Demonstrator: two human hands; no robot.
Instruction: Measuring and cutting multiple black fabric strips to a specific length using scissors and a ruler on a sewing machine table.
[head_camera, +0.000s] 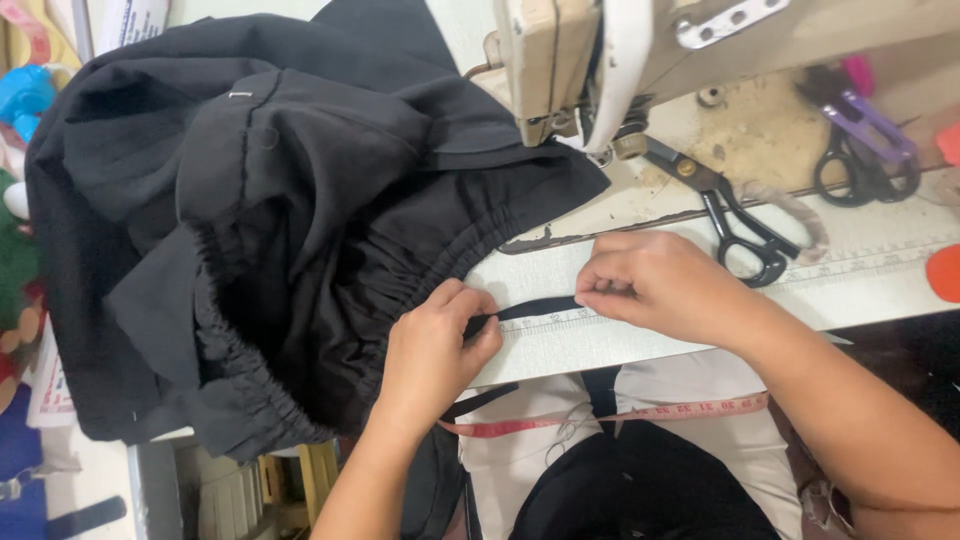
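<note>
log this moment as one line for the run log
left hand: pinches black strap at gathered waistband of black garment | right hand: pinches strap's other end, pulled flat on table | nearby: black scissors, sewing machine

A white printed package (130, 20) stands at the top left edge (partly behind the black cloth (280, 200))

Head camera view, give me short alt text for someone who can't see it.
Two hands stretch a black strap flat along a white sewing table: the left hand pinches it beside a gathered black garment, the right hand holds its other end. Black scissors lie beyond, below a sewing machine.
</note>
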